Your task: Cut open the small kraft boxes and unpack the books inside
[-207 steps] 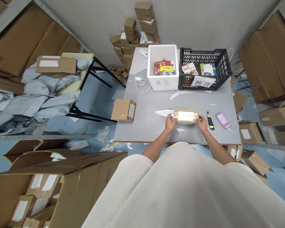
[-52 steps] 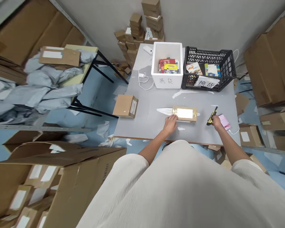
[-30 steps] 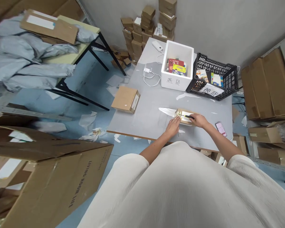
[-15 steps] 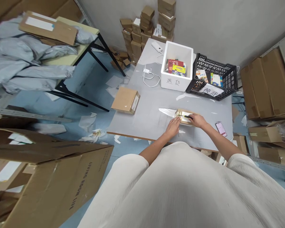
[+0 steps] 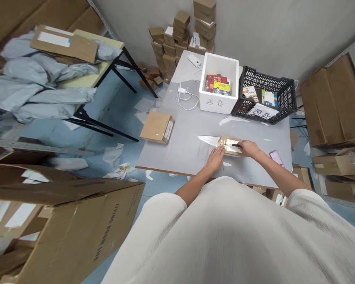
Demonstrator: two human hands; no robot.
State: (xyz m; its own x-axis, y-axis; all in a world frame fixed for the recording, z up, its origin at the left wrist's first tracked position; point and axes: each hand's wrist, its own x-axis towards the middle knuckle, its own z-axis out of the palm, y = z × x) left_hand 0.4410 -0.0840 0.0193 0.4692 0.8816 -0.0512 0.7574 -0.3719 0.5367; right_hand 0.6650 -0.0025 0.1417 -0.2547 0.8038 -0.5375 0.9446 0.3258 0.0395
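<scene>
A small cardboard box with a white label and shiny tape lies on the grey table. My left hand holds the box at its near left corner, fingers pressed on the top and front side. Closed round a black-and-yellow box cutter, my right hand is over the box's right part. The cutter points left along the label and tape; whether its blade is in the tape cannot be made out. A white pointed mark shows on the table just left of the box.
A second cardboard box sits at the table's left. Behind stand a white foam box and a black crate, both with books. A phone lies at right. A large open carton stands on the floor.
My right hand has picked up the box cutter from the table's right side and brought it left over the box. My left hand stays at the box's left end. The view has turned.
</scene>
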